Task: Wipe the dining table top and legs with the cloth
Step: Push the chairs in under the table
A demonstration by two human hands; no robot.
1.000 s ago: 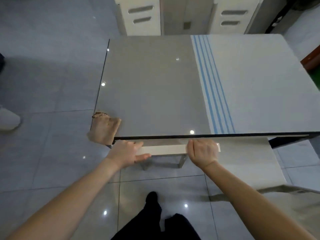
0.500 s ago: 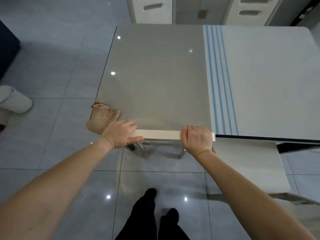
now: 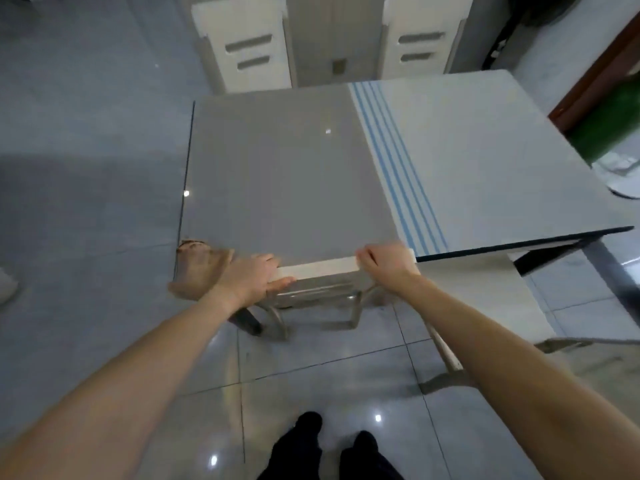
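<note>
The surface (image 3: 287,174) is seen from above: the left part is glossy grey, and the right part is white with blue stripes (image 3: 394,168) running front to back.

The cloth (image 3: 201,268), brown and crumpled, is draped over the near-left corner of the surface, with part of it hanging past the edge. It is held by neither hand.

A white rail (image 3: 318,265) lies along the near edge of the grey part and is carried on a chrome frame (image 3: 353,306) below.

The left hand (image 3: 249,278) is set on the left end of the white rail, just beside the cloth. Its fingers (image 3: 266,261) are curled over the top and the thumb is stretched along the rail's front. The right hand (image 3: 388,263) is clamped on the right end, with its fingers (image 3: 369,254) curled tight over the top. Both forearms are stretched forward.

A dark table leg (image 3: 247,320) is seen under the near-left corner.

Two white chairs (image 3: 242,46) (image 3: 420,39) with slotted backs are placed at the far edge.

The floor (image 3: 86,168) is grey glossy tile with light spots reflected in it. The person's dark feet (image 3: 304,441) are seen at the bottom of the view.

A whitish object at the right margin is too blurred to be identified.
</note>
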